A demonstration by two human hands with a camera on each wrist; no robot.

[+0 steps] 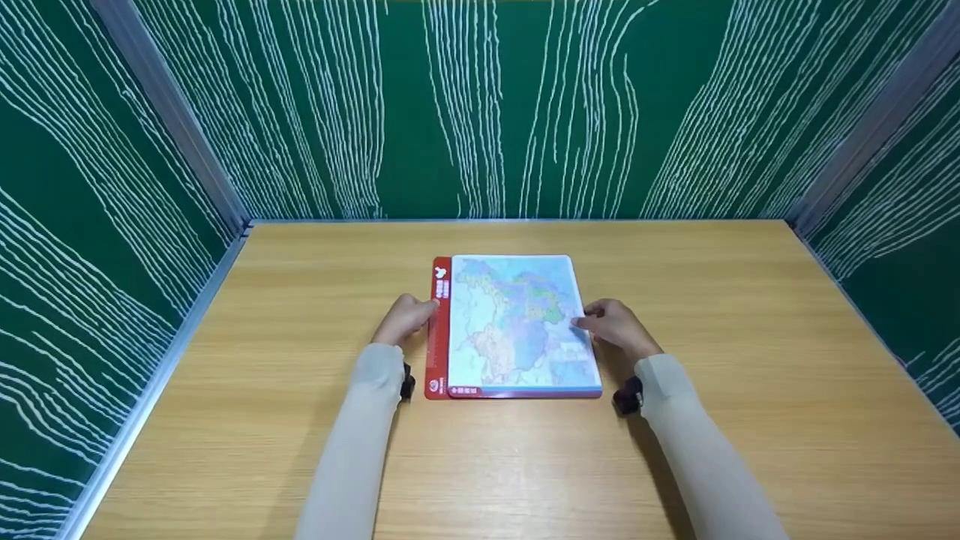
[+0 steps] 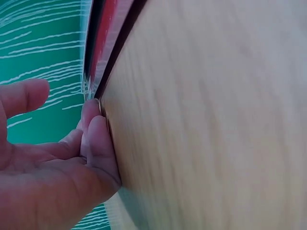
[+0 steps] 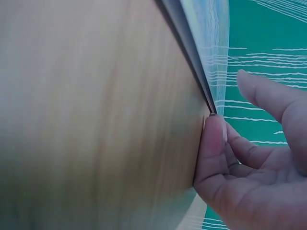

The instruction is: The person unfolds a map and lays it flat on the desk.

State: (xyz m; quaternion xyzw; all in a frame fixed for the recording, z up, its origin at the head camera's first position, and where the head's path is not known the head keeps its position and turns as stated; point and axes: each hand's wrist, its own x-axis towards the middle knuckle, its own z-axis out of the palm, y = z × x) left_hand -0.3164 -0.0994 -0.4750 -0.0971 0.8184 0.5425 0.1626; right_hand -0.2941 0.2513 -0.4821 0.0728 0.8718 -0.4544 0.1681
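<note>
A flat rectangular map point(image 1: 517, 322) in pastel colours lies on the table, with a red strip point(image 1: 438, 352) with white print along its left side. The left hand point(image 1: 405, 318) is at that red strip; in the left wrist view, its fingertips point(image 2: 91, 112) touch the lower edge while the thumb stays apart above. At the opposite side, the right hand point(image 1: 616, 325) touches the map's right edge. The right wrist view shows its fingertips point(image 3: 214, 127) against that edge, near the tabletop, with the thumb raised away from the surface. Neither thumb visibly presses on the map.
The wooden table point(image 1: 510, 465) spreads around the map on all sides. Green walls point(image 1: 465, 112) with white wavy lines enclose its back and both sides, joined by grey corner posts point(image 1: 172, 112). Each wrist wears a small dark device point(image 1: 628, 396).
</note>
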